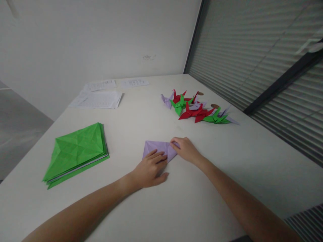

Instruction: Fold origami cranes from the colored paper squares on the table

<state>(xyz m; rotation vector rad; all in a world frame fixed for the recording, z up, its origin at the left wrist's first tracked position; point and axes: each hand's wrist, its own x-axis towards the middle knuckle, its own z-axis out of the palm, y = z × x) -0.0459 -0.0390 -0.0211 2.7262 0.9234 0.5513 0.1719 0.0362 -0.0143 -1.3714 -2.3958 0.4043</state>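
Observation:
A folded lilac paper (157, 148) lies on the white table (227, 161) in front of me. My left hand (150, 169) rests flat on its near left part, fingers stretched out and pressing it down. My right hand (186, 149) sits at the paper's right corner, fingers curled and pinching the edge. Both forearms reach in from the bottom of the view.
A stack of green creased paper squares (77, 151) lies to the left. Several folded paper cranes in red, green and lilac (195, 108) sit at the back right near the window blinds. White printed sheets (98, 98) lie at the far side by the wall.

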